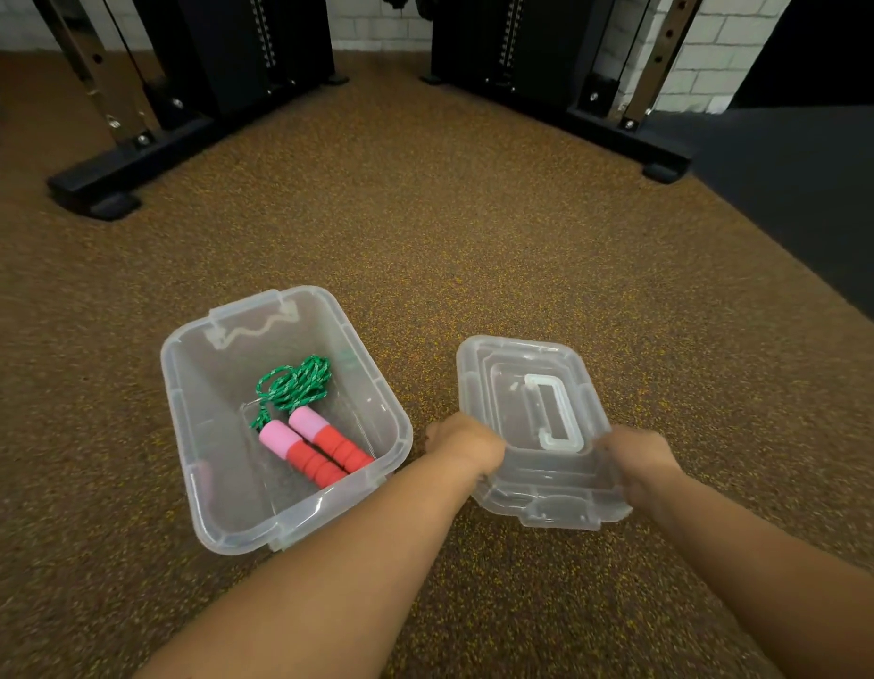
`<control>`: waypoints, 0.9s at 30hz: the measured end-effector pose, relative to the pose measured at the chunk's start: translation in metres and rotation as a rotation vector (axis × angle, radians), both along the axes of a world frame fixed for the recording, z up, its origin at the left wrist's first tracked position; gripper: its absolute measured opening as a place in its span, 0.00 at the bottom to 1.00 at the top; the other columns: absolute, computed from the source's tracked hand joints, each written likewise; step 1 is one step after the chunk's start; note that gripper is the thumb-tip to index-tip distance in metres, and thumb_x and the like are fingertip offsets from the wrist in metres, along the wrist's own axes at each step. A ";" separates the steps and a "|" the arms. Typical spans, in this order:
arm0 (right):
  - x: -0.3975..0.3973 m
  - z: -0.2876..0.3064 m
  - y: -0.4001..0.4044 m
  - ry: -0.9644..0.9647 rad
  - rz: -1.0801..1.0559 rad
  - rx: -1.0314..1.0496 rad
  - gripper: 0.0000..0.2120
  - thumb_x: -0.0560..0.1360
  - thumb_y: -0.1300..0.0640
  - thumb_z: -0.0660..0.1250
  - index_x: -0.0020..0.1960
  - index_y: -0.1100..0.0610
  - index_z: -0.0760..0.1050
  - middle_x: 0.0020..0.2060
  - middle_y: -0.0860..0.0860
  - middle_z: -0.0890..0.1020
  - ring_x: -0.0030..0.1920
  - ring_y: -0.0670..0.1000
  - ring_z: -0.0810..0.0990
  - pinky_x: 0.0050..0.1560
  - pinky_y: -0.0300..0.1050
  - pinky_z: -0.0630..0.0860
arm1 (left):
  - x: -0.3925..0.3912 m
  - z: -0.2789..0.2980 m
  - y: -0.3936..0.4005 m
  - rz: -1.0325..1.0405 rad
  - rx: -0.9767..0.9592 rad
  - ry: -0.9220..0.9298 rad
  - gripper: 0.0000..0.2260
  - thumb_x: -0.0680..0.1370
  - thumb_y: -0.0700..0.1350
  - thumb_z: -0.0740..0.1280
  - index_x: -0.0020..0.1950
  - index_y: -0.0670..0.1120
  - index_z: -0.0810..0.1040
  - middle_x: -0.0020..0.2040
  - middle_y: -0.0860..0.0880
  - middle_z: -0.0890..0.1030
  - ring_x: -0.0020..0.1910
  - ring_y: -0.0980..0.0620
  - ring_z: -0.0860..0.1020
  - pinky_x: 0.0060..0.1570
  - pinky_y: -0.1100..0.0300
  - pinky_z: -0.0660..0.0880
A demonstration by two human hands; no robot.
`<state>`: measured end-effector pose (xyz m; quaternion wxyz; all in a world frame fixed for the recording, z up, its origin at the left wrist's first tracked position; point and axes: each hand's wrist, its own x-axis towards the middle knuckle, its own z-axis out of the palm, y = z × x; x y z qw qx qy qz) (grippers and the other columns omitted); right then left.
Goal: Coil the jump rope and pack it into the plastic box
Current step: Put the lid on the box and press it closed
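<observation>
On the speckled floor (474,227), left of centre, the box (190,399) stands open, with the rope (293,384) already inside. Its green cord is bunched in a loose coil toward the far end, and the two pink-and-red handles (317,445) lie side by side on the bottom, touching. Their long axis runs diagonally: the pink ends point up and to the left, toward the coil, and the red grips point down and to the right, toward the near right corner. The box's own long axis runs roughly away from the person, tilted a little to the left.

Right of the box, and apart from it, the lid (528,384) is held at its near end by both hands. The left hand (466,443) grips the near left edge with fingers curled round the rim. The right hand (640,455) grips the near right edge the same way. The lid's carry handle (555,414) faces up, and its long axis lies close to that of the box.

The packing looks done, and closing the box seems to be the step in hand. To do it well, I would keep the lid level, carry it left over the box, turn it slightly so the long sides match, and check that no cord loop rides over the rim before pressing the corners down evenly.

Beyond, the black feet of a gym rack (145,154) stand well away.
</observation>
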<state>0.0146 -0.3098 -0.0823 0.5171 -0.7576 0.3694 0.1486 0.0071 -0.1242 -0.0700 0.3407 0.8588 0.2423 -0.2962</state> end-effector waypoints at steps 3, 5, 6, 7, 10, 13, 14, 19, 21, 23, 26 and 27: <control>0.003 0.020 0.000 -0.071 -0.038 -0.017 0.14 0.73 0.71 0.58 0.53 0.64 0.78 0.35 0.54 0.77 0.34 0.53 0.75 0.39 0.48 0.76 | 0.002 0.020 -0.002 -0.054 0.010 -0.102 0.16 0.76 0.40 0.62 0.63 0.38 0.73 0.64 0.41 0.73 0.60 0.43 0.74 0.53 0.57 0.73; 0.008 0.035 0.003 -0.157 -0.051 0.006 0.16 0.74 0.71 0.57 0.54 0.61 0.78 0.36 0.53 0.79 0.35 0.53 0.76 0.41 0.48 0.77 | 0.006 0.036 0.001 -0.064 0.009 -0.163 0.17 0.76 0.41 0.62 0.64 0.37 0.71 0.65 0.40 0.70 0.59 0.43 0.74 0.54 0.58 0.73; 0.011 0.041 0.006 -0.196 -0.071 0.031 0.17 0.73 0.72 0.57 0.56 0.60 0.78 0.39 0.54 0.80 0.36 0.54 0.77 0.42 0.48 0.77 | 0.007 0.046 0.005 -0.076 0.020 -0.191 0.18 0.77 0.42 0.62 0.65 0.37 0.70 0.65 0.41 0.69 0.59 0.44 0.74 0.54 0.59 0.74; 0.015 0.048 0.010 -0.223 -0.074 0.044 0.19 0.73 0.72 0.58 0.58 0.60 0.78 0.43 0.55 0.81 0.39 0.55 0.78 0.46 0.49 0.78 | 0.009 0.056 0.012 -0.090 0.033 -0.228 0.19 0.77 0.43 0.63 0.66 0.37 0.70 0.65 0.41 0.70 0.59 0.45 0.75 0.54 0.59 0.75; 0.025 0.068 0.032 -0.283 -0.057 0.089 0.24 0.72 0.71 0.60 0.66 0.59 0.73 0.55 0.56 0.80 0.51 0.59 0.79 0.57 0.53 0.77 | 0.013 0.087 0.042 -0.118 0.045 -0.324 0.17 0.77 0.43 0.62 0.64 0.38 0.73 0.61 0.42 0.76 0.59 0.43 0.76 0.55 0.56 0.75; 0.033 0.085 0.067 -0.354 0.018 0.141 0.20 0.73 0.68 0.62 0.65 0.60 0.73 0.58 0.57 0.80 0.55 0.59 0.79 0.60 0.55 0.76 | 0.007 0.117 0.086 -0.091 0.031 -0.382 0.13 0.78 0.45 0.62 0.57 0.38 0.77 0.49 0.43 0.79 0.51 0.43 0.79 0.43 0.58 0.73; 0.033 0.092 0.082 -0.366 0.061 0.142 0.18 0.73 0.66 0.63 0.63 0.59 0.75 0.57 0.56 0.80 0.55 0.59 0.79 0.60 0.56 0.76 | 0.004 0.124 0.102 -0.074 0.037 -0.389 0.13 0.77 0.46 0.63 0.55 0.38 0.78 0.46 0.44 0.79 0.47 0.44 0.79 0.41 0.58 0.72; 0.025 0.100 0.149 -0.418 0.271 0.179 0.16 0.72 0.61 0.62 0.58 0.55 0.79 0.51 0.53 0.84 0.48 0.56 0.83 0.53 0.56 0.80 | -0.027 0.132 0.176 0.119 -0.087 -0.423 0.13 0.67 0.48 0.69 0.45 0.41 0.80 0.41 0.40 0.82 0.40 0.47 0.76 0.41 0.55 0.76; 0.017 0.099 0.170 -0.438 0.339 0.176 0.14 0.75 0.61 0.60 0.57 0.54 0.79 0.50 0.53 0.84 0.48 0.55 0.83 0.52 0.53 0.80 | -0.039 0.128 0.198 0.246 -0.147 -0.428 0.08 0.68 0.45 0.71 0.42 0.40 0.81 0.45 0.37 0.82 0.41 0.45 0.78 0.51 0.49 0.77; 0.011 0.093 0.187 -0.447 0.396 0.163 0.12 0.76 0.60 0.60 0.50 0.51 0.81 0.47 0.52 0.85 0.48 0.57 0.83 0.52 0.55 0.80 | -0.048 0.119 0.217 0.323 -0.195 -0.429 0.04 0.73 0.39 0.69 0.38 0.42 0.78 0.40 0.41 0.79 0.38 0.45 0.76 0.50 0.50 0.77; 0.004 0.084 0.205 -0.446 0.464 0.155 0.13 0.76 0.61 0.59 0.44 0.51 0.81 0.46 0.56 0.85 0.50 0.61 0.83 0.52 0.61 0.79 | -0.064 0.104 0.233 0.405 -0.202 -0.386 0.04 0.73 0.38 0.69 0.38 0.40 0.77 0.36 0.43 0.76 0.34 0.48 0.75 0.40 0.56 0.75; 0.003 0.081 0.209 -0.439 0.488 0.160 0.12 0.76 0.61 0.59 0.45 0.52 0.81 0.46 0.57 0.85 0.50 0.61 0.83 0.52 0.62 0.79 | -0.069 0.098 0.237 0.417 -0.190 -0.369 0.04 0.73 0.39 0.70 0.42 0.38 0.79 0.38 0.42 0.78 0.37 0.47 0.77 0.43 0.56 0.76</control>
